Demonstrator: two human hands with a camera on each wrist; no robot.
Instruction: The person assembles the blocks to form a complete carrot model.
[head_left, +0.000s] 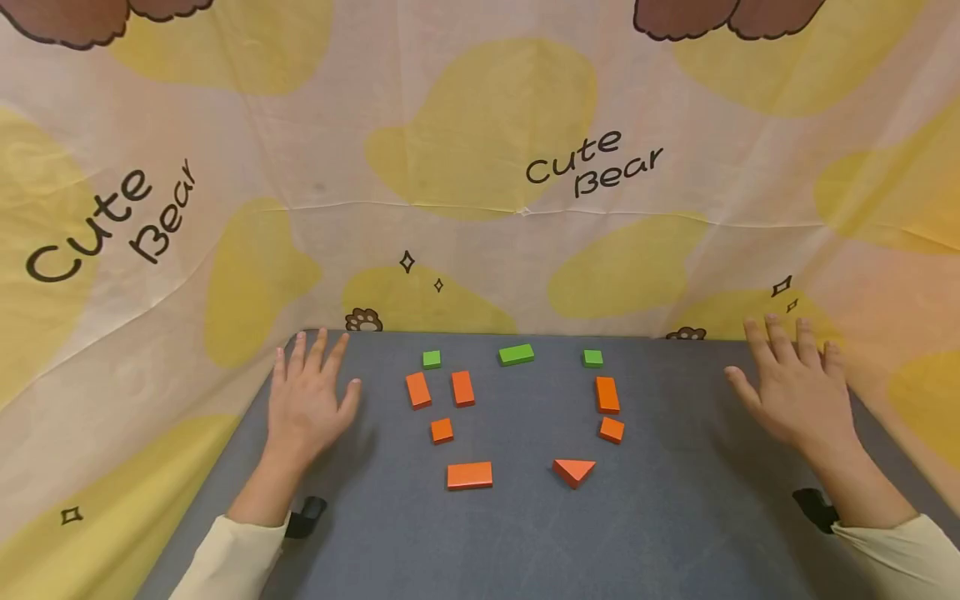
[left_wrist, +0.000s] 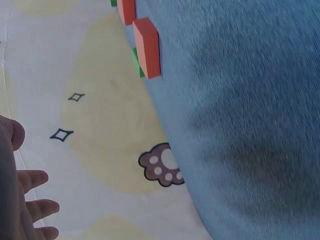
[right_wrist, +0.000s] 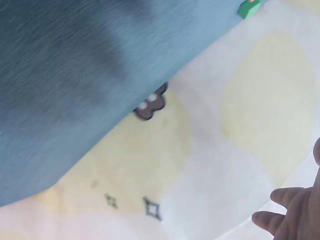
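Note:
My left hand is held over the left side of the table, fingers spread and holding nothing. Over the right side, my right hand is likewise spread and holds nothing. Between them lie several toy blocks. At the back are a small green block, a longer green block and another small green block. Orange rectangular blocks lie at left, beside it, at right and in front. Two small orange blocks and an orange triangular block complete the group.
A dark grey-blue table carries the blocks. Behind it and along its sides hangs a cream and yellow cloth printed with "Cute Bear". A dark strap piece shows at each wrist, beside the pale sleeves.

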